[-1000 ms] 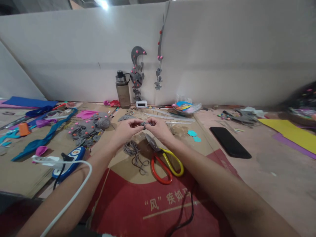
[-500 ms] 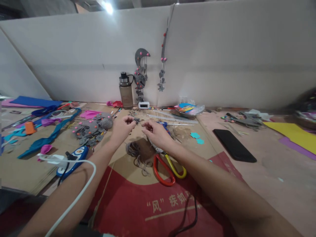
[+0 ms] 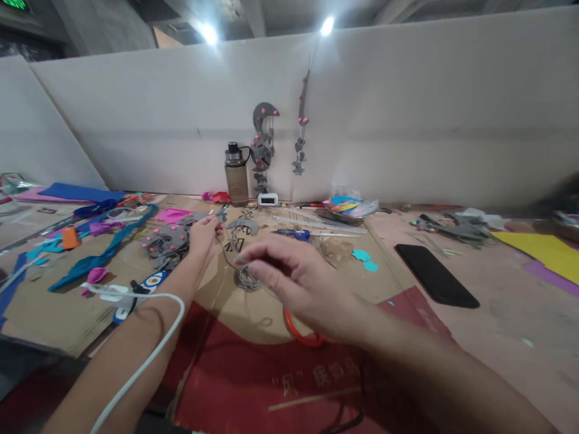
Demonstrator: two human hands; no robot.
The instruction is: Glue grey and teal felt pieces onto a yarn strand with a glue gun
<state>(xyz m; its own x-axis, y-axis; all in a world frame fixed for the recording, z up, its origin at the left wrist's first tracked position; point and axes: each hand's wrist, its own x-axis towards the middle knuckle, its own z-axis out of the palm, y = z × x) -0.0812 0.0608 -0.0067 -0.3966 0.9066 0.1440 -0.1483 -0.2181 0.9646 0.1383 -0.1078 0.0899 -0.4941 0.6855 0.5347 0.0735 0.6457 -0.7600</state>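
Note:
My left hand (image 3: 205, 234) is pinched closed on a strand of grey yarn (image 3: 225, 253), which sags toward my right fingers. My right hand (image 3: 301, 280) is raised nearer the camera, fingers curled toward the thumb, seemingly on the same strand; the fingertip contact is hard to see. Just below its fingertips lies a coil of grey yarn (image 3: 246, 278) on the cardboard. A curved grey felt piece (image 3: 243, 226) lies beyond. Under my right hand shows the red handle of a pair of scissors (image 3: 301, 336); the rest is covered.
Left are grey felt pieces with pink pompoms (image 3: 169, 238), teal cloth (image 3: 97, 256) and a white cable (image 3: 154, 343). Behind are a water bottle (image 3: 237, 179), a blue glue gun (image 3: 296, 234) and a dish of coloured pieces (image 3: 350, 208). A black phone (image 3: 436, 276) lies right.
My hands have moved apart: the left went left, the right came nearer the camera and now hides most of the scissors. The loose yarn tail beside the coil is no longer visible.

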